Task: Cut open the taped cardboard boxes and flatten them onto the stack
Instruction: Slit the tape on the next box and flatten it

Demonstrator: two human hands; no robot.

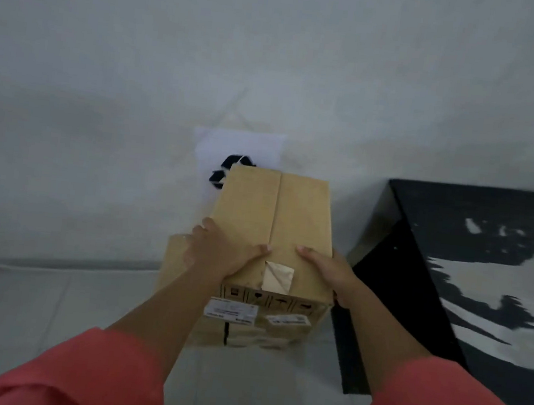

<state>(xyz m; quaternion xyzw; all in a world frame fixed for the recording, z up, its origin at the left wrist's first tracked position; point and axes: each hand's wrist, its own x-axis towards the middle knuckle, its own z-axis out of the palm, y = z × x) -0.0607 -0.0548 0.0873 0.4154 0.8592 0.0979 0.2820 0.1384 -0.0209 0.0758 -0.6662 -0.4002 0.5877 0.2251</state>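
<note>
Two hands, one box, and that's pretty much where we're at. Our left hand (221,250) is clamped over the near left corner of the cardboard box (274,209), thumb lying on top near the centre seam. Our right hand (327,271) has the near right corner, thumb on top and fingers wrapped down the side. So both grips are full of box, nothing spare.

It sits straight ahead of us, close to the wall (142,57), partly covering a white recycling sign (232,146). A dark marbled desk (484,258) is off to our right. More brown cardboard (174,258) pokes out just behind the box on the left. That could be the stack, though we can't say for sure. We also can't tell if the box is lifted or resting on the floor (50,311).

Step-wise, we'd call this handling and positioning, not cutting yet. The top flaps look closed along the seam, and a loose tape flap (277,277) hangs over the near edge above the shipping labels (231,310).

Next move, as we read it: set the box down somewhere steady and free one hand. No cutter shows anywhere in view, so one has to come from somewhere. Then it's run the blade along that top seam, with the other hand steadying the box well clear of the cut line. That peeling flap looks like a decent starting point.
</note>
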